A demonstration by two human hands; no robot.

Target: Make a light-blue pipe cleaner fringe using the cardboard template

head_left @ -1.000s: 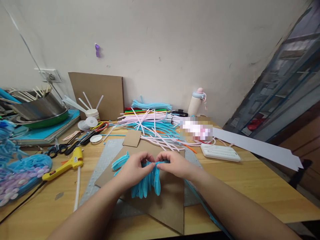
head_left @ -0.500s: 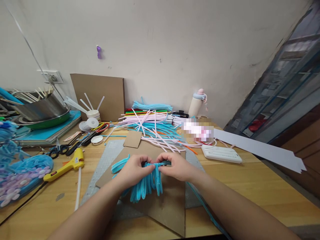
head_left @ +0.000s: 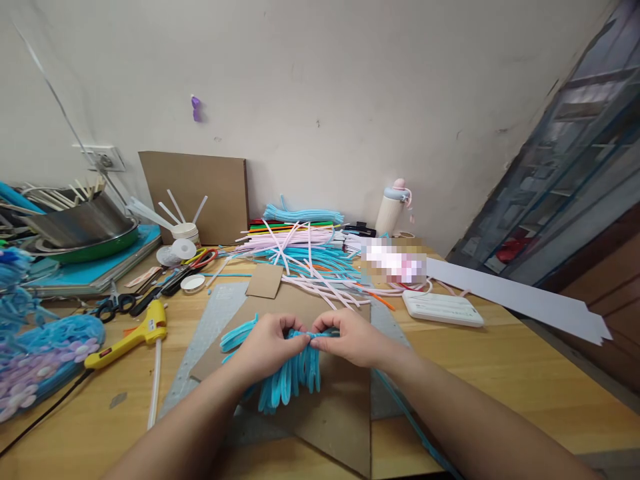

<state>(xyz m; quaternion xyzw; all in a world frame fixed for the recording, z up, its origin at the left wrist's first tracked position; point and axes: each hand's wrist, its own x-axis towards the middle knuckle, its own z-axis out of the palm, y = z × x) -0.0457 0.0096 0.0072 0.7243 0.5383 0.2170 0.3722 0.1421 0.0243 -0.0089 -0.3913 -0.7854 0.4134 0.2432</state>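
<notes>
My left hand (head_left: pixel 276 343) and my right hand (head_left: pixel 347 339) meet near the middle of the table, fingertips almost touching. Both pinch the upper edge of a row of looped blue pipe cleaners (head_left: pixel 287 380), whose loops hang downward like a fringe. Part of the row curls out past my left hand and is partly hidden by it. From the right hand's side a long blue strand (head_left: pixel 415 423) trails under my right forearm toward the front edge. Beneath lies a brown cardboard sheet (head_left: pixel 340 413) on a grey cutting mat (head_left: pixel 200 333).
A yellow glue gun (head_left: pixel 130 337) lies at the left, beside scissors (head_left: pixel 115 305) and blue-and-lilac fuzzy flowers (head_left: pixel 50 367). Loose pink and blue pipe cleaners (head_left: pixel 305 247) spread behind my hands. A white power strip (head_left: pixel 443 308), a bottle (head_left: pixel 391 207) and white strips (head_left: pixel 520 297) are at the right.
My right hand has shifted slightly left, closer to my left fingertips. The last loops, which hung clear beside the right fingers, now sit below the two pinches.
</notes>
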